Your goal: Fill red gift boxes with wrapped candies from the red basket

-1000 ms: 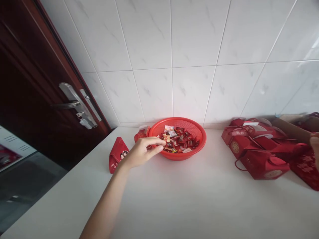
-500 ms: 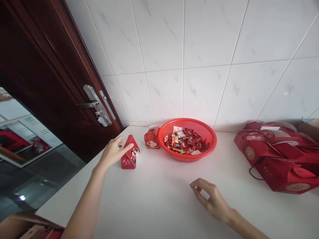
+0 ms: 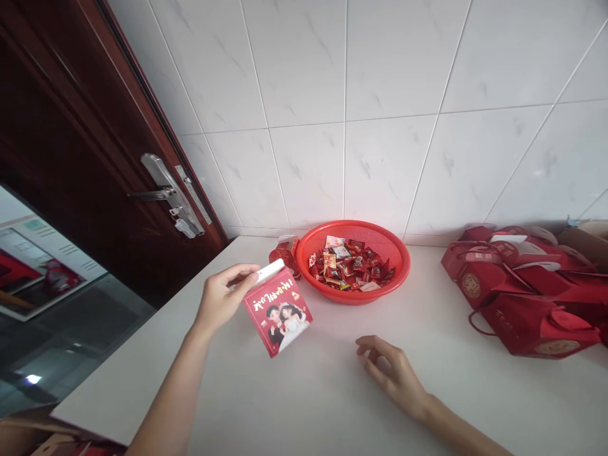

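Note:
My left hand (image 3: 224, 295) pinches the white top strip of a red box (image 3: 281, 313) printed with a cartoon couple. The box is tilted, its printed face toward me, left of centre. My right hand (image 3: 390, 372) is over the white table (image 3: 304, 392) with its fingers curled, thumb and fingertips close together; whether anything small is between them cannot be made out. A red plastic basket (image 3: 403, 273) of wrapped sweets (image 3: 351, 266) stands near the wall, beyond both hands. A small red box (image 3: 285, 250) touches its left side, partly hidden behind the held box.
Several red gift boxes (image 3: 522, 316) are piled at the right. Behind them is a brown carton (image 3: 591, 231). A dark red door (image 3: 95, 126) with a metal handle (image 3: 156, 194) is at the left. Another open carton (image 3: 35, 423) sits at the lower left.
My left hand has closed on the red box, which stood on the table, and turned and moved it to the right. My right hand has barely shifted. The view has moved slightly.

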`<state>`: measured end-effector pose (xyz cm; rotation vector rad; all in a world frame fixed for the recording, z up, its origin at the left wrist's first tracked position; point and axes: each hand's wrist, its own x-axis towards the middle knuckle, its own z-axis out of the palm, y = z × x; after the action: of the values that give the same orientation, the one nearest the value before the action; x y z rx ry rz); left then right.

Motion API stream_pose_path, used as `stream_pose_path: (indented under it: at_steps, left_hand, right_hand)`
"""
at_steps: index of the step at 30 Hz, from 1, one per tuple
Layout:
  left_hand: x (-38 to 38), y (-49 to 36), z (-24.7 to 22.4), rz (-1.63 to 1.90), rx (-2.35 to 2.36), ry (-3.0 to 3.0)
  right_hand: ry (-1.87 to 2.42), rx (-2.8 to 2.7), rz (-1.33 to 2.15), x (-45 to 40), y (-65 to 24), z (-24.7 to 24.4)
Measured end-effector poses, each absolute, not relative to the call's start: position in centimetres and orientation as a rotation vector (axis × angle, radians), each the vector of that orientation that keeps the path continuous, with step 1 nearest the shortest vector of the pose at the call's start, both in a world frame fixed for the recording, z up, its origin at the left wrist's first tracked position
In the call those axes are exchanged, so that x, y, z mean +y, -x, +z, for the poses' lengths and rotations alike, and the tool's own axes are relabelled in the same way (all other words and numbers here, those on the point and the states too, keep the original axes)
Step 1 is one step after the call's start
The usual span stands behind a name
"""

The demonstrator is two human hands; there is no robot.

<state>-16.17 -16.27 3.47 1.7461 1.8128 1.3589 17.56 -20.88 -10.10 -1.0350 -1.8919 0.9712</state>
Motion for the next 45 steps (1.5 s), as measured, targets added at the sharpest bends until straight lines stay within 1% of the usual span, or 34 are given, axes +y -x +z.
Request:
stream_pose_path:
  at_steps: [7,11,17,19,23,26,32,40,45]
  left_hand:
    - [-16.4,9.0,3.6,1.212,1.207,-2.088]
    - [-15.9,6.1,3.4,1.174,1.028,-1.983]
    - [-14.8,4.8,2.3,0.915,0.96,-1.569]
    - [-14.3,4.7,1.7,0.869,0.967,-1.426]
    - [-13.6,4.8,0.2,0.823,0.994,-1.099]
    - [-13.3,5.3,-0.6,0.79,0.978,-0.957]
    - [-12.9,6.2,-1.3,0.683,0.919,-0.974]
    - [-12.9,6.2,-2.1,0.655,0.906,-1.014]
    - [-12.6,7.2,-0.8,0.647,0.878,-1.299]
  right_hand:
    - [0.943,-1.929,1.07,-19.3,-16.5,-9.4]
    - [0.92,-1.955,1.078,-18.8,-16.9,-9.2]
    - [0.989,-1.941,0.885,-18.4,-18.9,-9.6]
    - [1.009,-1.942,0.925,-18.2,-19.2,-9.8]
    - [1.028,-1.913,1.111,-18.0,-19.0,-10.1]
    - [1.043,-1.897,1.167,-17.9,-18.7,-10.3]
    - [1.025,-1.879,1.177,-17.7,-18.7,-10.5]
    - [0.996,-1.854,1.206,-17.9,-18.7,-10.7]
    - [0.992,-1.857,1.186,-18.0,-18.7,-10.7]
